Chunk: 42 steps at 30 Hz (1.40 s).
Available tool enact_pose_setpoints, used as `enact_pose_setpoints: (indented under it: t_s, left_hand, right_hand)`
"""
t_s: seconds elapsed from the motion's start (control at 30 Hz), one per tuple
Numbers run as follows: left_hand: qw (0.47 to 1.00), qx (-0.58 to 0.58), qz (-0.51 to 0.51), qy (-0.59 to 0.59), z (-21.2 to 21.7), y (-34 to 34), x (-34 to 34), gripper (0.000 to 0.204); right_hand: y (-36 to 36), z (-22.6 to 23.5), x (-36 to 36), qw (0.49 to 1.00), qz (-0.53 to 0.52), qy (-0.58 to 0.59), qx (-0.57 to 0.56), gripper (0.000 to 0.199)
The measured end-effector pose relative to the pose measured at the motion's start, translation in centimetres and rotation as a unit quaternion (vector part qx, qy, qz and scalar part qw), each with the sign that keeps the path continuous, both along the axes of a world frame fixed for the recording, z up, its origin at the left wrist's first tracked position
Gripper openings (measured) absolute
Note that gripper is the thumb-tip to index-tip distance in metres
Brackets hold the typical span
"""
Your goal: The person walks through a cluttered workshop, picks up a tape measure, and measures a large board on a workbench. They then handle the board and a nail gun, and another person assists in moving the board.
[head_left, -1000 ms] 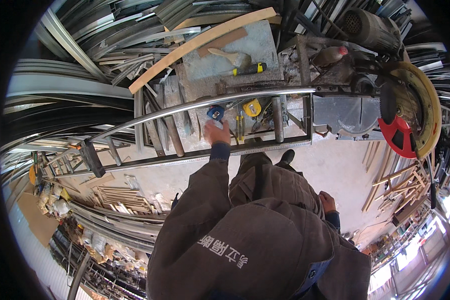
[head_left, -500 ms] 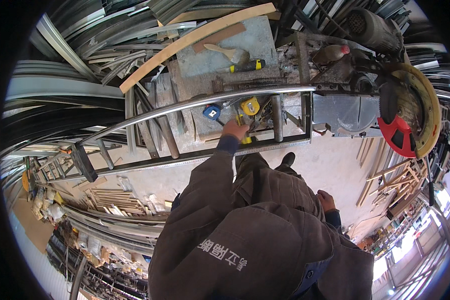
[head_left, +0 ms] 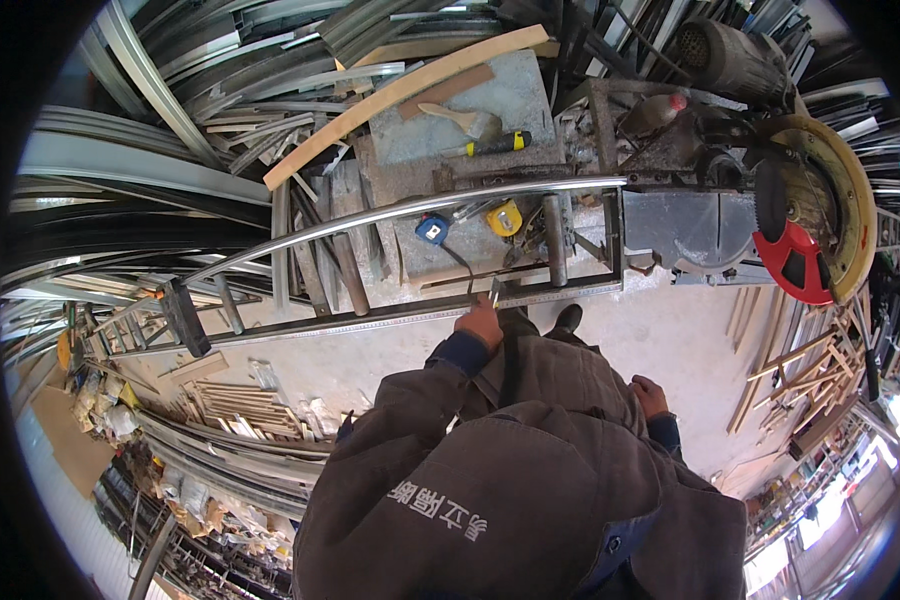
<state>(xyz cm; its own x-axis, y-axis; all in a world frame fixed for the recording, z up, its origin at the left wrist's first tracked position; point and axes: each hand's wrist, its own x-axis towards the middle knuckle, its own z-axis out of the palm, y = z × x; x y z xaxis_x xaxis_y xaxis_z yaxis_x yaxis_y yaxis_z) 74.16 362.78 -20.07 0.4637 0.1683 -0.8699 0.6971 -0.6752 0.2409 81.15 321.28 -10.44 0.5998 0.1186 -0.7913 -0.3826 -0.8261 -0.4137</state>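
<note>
My left hand (head_left: pixel 481 322) is closed round a small tool (head_left: pixel 496 291) with a pale metallic end sticking up past the fingers; most of it is hidden in my grip. It is just on the near side of a long metal roller rack (head_left: pixel 370 320). Beyond, on the bench, lie a blue tape measure (head_left: pixel 432 229) and a yellow tape measure (head_left: pixel 504 217). A steel roller (head_left: pixel 555 240) crosses the rack to the right of them. My right hand (head_left: pixel 650 396) hangs beside my leg, its fingers curled in, with nothing visible in it.
A cutting saw with a round blade guard (head_left: pixel 820 215) and red cover stands at the right end. A paintbrush (head_left: pixel 460 118) and a yellow-black handled tool (head_left: pixel 498 144) lie on a board. Metal profiles (head_left: pixel 120 165) fill the left; wood strips (head_left: pixel 805 360) lie on the right floor.
My left hand has drawn back from the bench toward my body, bringing the small tool with it. The right hand stays by my leg. The view has shifted slightly.
</note>
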Motion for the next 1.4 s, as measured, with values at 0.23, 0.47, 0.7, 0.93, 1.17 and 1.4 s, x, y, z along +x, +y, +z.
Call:
enact_pose_setpoints:
  t_s: [0.23,0.47,0.7,0.93,1.17,1.4]
  left_hand:
    - [0.991,0.062,0.054,-0.107,1.4,0.5,0.7,0.057]
    - [0.968,-0.122,0.0,-0.218,3.0,-3.9,1.7,0.051]
    - [0.945,-0.145,-0.186,-0.225,4.1,-15.1,6.5,0.048]
    - [0.927,-0.122,-0.19,-0.299,4.0,-25.2,8.8,0.05]
    - [0.899,0.088,-0.427,-0.038,-11.0,-25.8,6.7,0.056]
    - [0.877,0.071,-0.472,-0.058,-6.9,-43.5,15.3,0.048]
  right_hand:
    - [-3.7,-2.3,-3.5,0.998,-0.007,-0.062,0.004,0.033]
    - [-8.8,-4.2,-6.9,0.996,-0.065,-0.053,0.022,0.03]
    - [-16.3,-6.4,-11.0,0.99,-0.116,-0.062,0.05,0.032]
    - [-27.0,-6.7,-15.1,0.975,-0.183,-0.104,0.073,0.028]
    - [-40.4,-11.6,-27.0,0.844,-0.51,0.018,0.164,0.028]
    - [-41.5,-25.3,-39.1,0.962,-0.252,-0.091,0.049,0.032]
